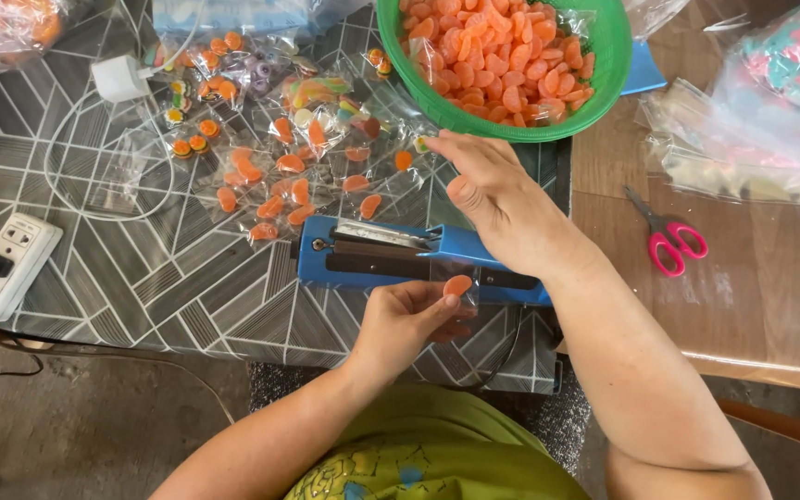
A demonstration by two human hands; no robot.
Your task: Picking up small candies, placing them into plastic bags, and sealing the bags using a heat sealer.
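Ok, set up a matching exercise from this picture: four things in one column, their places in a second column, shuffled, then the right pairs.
Things:
1. green bowl
2. pink scissors
3. white power strip
4. small clear bag with one orange candy

Places:
A. left edge of the patterned table
B. held in the left hand, over the blue sealer
C. top of the view, full of orange candy
D. on the brown wooden surface at the right

Pairs: 1-C, 2-D, 3-A, 4-B
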